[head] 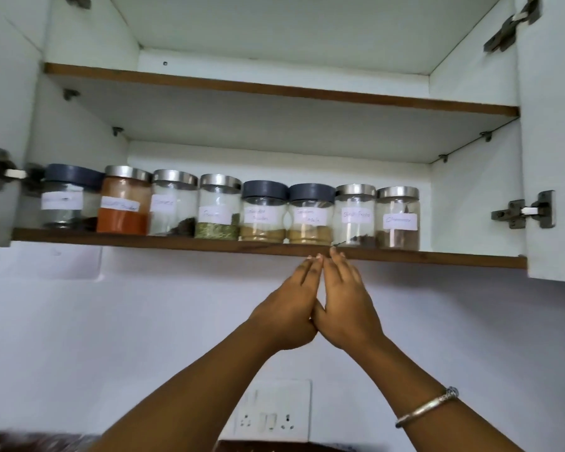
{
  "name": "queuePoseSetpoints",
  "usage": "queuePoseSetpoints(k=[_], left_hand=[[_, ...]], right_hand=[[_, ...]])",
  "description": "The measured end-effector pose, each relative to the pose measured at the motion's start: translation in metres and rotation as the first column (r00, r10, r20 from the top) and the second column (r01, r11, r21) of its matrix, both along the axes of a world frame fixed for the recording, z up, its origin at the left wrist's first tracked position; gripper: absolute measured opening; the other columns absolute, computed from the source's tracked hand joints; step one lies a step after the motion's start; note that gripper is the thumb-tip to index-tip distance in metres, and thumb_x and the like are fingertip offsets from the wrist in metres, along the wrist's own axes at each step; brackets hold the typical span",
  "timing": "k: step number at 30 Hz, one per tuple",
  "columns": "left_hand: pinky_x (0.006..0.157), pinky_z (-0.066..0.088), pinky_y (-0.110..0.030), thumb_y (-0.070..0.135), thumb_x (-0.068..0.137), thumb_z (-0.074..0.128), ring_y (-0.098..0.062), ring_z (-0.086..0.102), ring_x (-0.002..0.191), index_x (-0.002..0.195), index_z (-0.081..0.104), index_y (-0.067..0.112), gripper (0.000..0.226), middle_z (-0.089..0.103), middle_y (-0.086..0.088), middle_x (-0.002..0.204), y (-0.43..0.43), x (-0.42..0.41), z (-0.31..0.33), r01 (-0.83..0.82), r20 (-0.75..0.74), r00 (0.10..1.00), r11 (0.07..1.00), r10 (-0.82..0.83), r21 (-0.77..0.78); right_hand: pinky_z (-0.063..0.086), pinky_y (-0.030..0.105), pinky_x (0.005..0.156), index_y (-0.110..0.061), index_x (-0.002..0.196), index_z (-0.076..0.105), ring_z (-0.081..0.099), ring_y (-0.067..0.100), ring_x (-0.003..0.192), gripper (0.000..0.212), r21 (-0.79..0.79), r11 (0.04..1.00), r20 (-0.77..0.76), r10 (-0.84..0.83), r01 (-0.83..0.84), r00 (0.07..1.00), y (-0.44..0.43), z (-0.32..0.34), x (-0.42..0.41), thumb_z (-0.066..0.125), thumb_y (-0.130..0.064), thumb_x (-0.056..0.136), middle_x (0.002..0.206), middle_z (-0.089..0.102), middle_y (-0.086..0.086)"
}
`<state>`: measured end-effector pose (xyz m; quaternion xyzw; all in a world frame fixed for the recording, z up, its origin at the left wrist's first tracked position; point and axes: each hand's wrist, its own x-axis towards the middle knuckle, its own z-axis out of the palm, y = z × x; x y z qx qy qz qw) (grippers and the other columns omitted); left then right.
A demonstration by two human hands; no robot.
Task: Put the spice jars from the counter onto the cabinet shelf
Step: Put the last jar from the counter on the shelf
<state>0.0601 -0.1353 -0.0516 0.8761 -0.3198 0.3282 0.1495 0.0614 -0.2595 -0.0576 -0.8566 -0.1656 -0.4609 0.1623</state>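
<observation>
Eight jars point(232, 207) stood in a row on the shelf point(144, 240); both hands were empty.

The left hand point(289, 309) and right hand point(346, 306) hovered just under the shelf edge, fingers straight, sides touching, holding nothing. The task looked done or nearly so, but the counter was almost out of view, so any jars left there could not be seen. The handwritten white labels point(400, 221) were blurred; the seventh from the left seemed to read "Black Pepper", the fifth perhaps "Coriander Powder".
</observation>
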Motion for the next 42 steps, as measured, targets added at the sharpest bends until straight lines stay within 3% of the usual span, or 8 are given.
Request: queuePoseSetpoints(k=[5, 11, 14, 17, 23, 29, 36, 42], left_hand=[[0.115, 0.019, -0.023, 0.015, 0.085, 0.058, -0.011, -0.011, 0.145, 0.148, -0.012, 0.014, 0.094, -0.013, -0.001, 0.158, 0.095, -0.012, -0.039, -0.117, -0.108, 0.987, 0.992, 0.121, 0.038], [0.119, 0.013, -0.031, 0.03, 0.085, 0.059, -0.014, -0.01, 0.145, 0.147, -0.014, 0.012, 0.097, -0.011, -0.006, 0.158, 0.215, -0.034, -0.114, -0.257, -0.306, 0.91, 0.96, 0.278, 0.108], [0.118, 0.017, -0.036, 0.03, 0.082, 0.06, -0.017, -0.003, 0.146, 0.148, -0.013, 0.014, 0.1, -0.007, -0.009, 0.158, 0.273, -0.048, -0.159, -0.328, -0.467, 0.814, 0.937, 0.346, 0.122], [0.116, 0.022, -0.036, 0.024, 0.08, 0.063, -0.026, 0.01, 0.145, 0.148, -0.008, 0.009, 0.1, 0.003, -0.016, 0.157, 0.33, -0.064, -0.208, -0.385, -0.602, 0.695, 0.91, 0.394, 0.151], [0.11, 0.033, -0.039, 0.037, 0.08, 0.067, -0.03, 0.027, 0.139, 0.149, -0.004, 0.017, 0.102, 0.013, -0.013, 0.155, 0.434, -0.084, -0.307, -0.497, -0.752, 0.463, 0.84, 0.47, 0.219], [0.112, 0.028, -0.042, 0.038, 0.082, 0.064, -0.031, 0.026, 0.139, 0.149, 0.004, 0.018, 0.092, 0.019, -0.011, 0.153, 0.508, -0.076, -0.366, -0.612, -0.799, 0.384, 0.775, 0.463, 0.155], [0.112, 0.028, -0.042, 0.034, 0.084, 0.064, -0.031, 0.023, 0.141, 0.149, -0.007, 0.02, 0.097, 0.011, -0.011, 0.157, 0.559, -0.029, -0.424, -0.672, -0.826, 0.297, 0.719, 0.478, 0.175], [0.111, 0.029, -0.043, 0.034, 0.086, 0.062, -0.034, 0.028, 0.139, 0.146, -0.018, 0.022, 0.101, 0.015, -0.012, 0.155, 0.577, 0.003, -0.458, -0.702, -0.854, 0.314, 0.707, 0.415, 0.086]], right_hand=[[0.012, 0.035, 0.116, -0.019, 0.151, 0.003, -0.005, 0.021, 0.146, 0.082, -0.031, 0.99, -0.257, 0.125, -0.137, 0.958, 0.09, -0.034, -0.007, 0.053, -0.035, 0.088, 0.16, -0.003, 0.004], [0.01, 0.038, 0.118, -0.016, 0.15, -0.009, -0.002, 0.025, 0.146, 0.092, -0.098, 0.93, -0.593, 0.232, -0.355, 0.771, 0.203, -0.102, -0.011, 0.053, -0.044, 0.088, 0.159, -0.005, 0.008], [0.022, 0.034, 0.113, -0.015, 0.151, -0.005, 0.018, 0.026, 0.144, 0.093, -0.052, 0.871, -0.719, 0.306, -0.488, 0.624, 0.258, -0.144, -0.013, 0.054, -0.046, 0.087, 0.158, 0.011, 0.009], [0.038, 0.024, 0.091, -0.017, 0.15, -0.007, 0.043, 0.023, 0.129, 0.093, -0.002, 0.803, -0.833, 0.329, -0.596, 0.445, 0.315, -0.194, -0.014, 0.055, -0.045, 0.088, 0.149, 0.035, 0.011], [0.042, 0.031, 0.097, -0.018, 0.148, -0.016, 0.047, 0.024, 0.125, 0.095, 0.058, 0.713, -0.943, 0.269, -0.699, 0.196, 0.415, -0.305, -0.01, 0.048, -0.055, 0.09, 0.148, 0.036, 0.013], [0.021, 0.031, 0.112, -0.011, 0.149, -0.009, 0.018, 0.025, 0.143, 0.099, 0.166, 0.744, -0.939, 0.32, -0.647, 0.128, 0.482, -0.386, 0.011, 0.058, -0.047, 0.087, 0.158, 0.011, 0.013], [0.033, 0.034, 0.106, -0.017, 0.15, 0.008, 0.031, 0.024, 0.139, 0.086, 0.3, 0.832, -0.843, 0.46, -0.467, 0.278, 0.538, -0.455, 0.053, 0.064, -0.035, 0.087, 0.153, 0.028, 0.009], [0.034, 0.035, 0.105, -0.014, 0.15, 0.007, 0.032, 0.027, 0.138, 0.092, 0.335, 0.835, -0.834, 0.478, -0.436, 0.274, 0.575, -0.486, 0.079, 0.068, -0.034, 0.083, 0.152, 0.03, 0.011]])
